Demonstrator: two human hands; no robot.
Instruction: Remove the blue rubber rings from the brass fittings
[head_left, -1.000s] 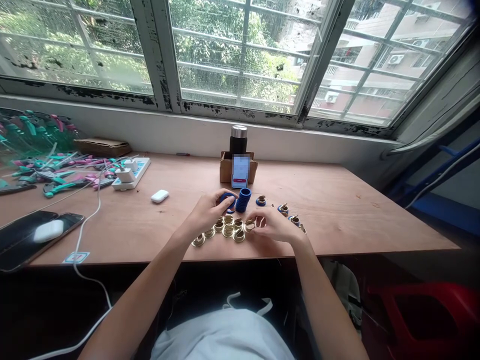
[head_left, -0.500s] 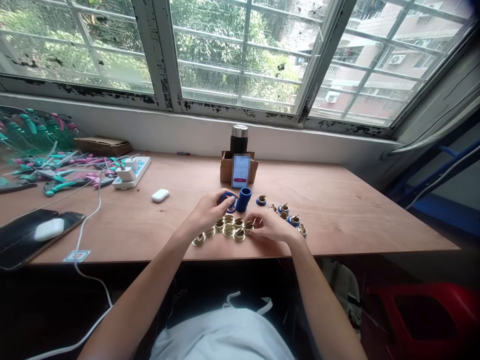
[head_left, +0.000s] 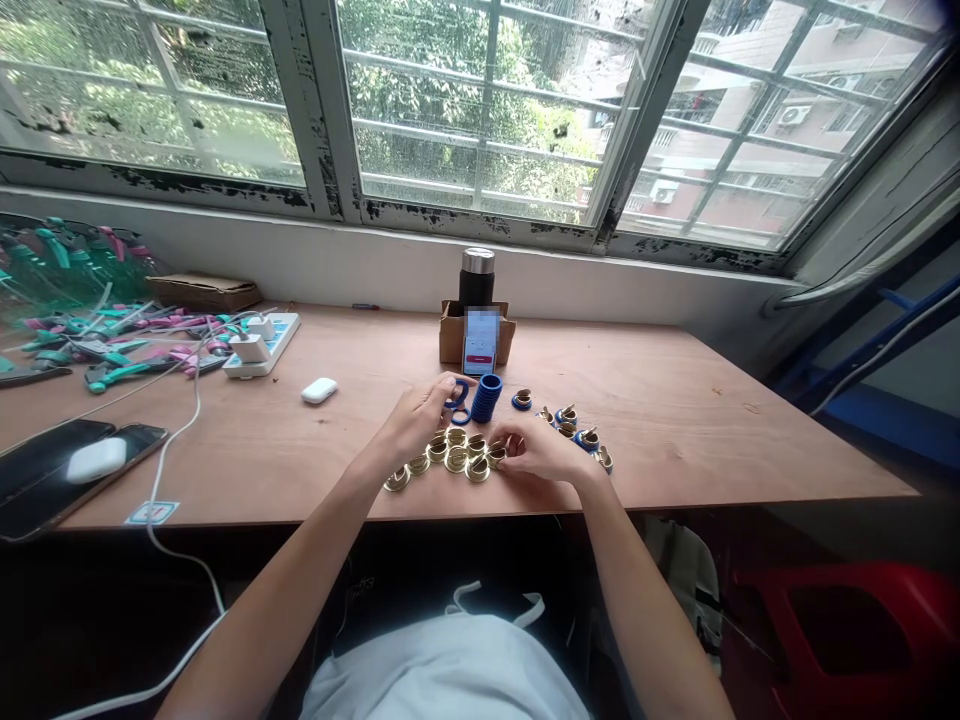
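My left hand (head_left: 416,422) pinches a blue ring (head_left: 458,393) just left of a stack of blue rings (head_left: 488,397); another blue ring (head_left: 460,416) lies on the table below it. My right hand (head_left: 541,448) has its fingers curled on a brass fitting (head_left: 496,453) at the right end of a cluster of brass fittings (head_left: 450,455). More brass fittings with blue rings on them (head_left: 574,430) lie to the right of that hand.
A phone (head_left: 481,343) leans on a small cardboard box (head_left: 453,332) with a dark flask (head_left: 476,276) behind. A white earbud case (head_left: 319,390), a power strip (head_left: 262,345), cables, two phones (head_left: 71,470) and teal and pink tools (head_left: 105,340) lie on the left of the wooden table (head_left: 712,420).
My left hand lifted the blue ring slightly off the table near the stack. My right hand shifted a little left onto the brass fittings.
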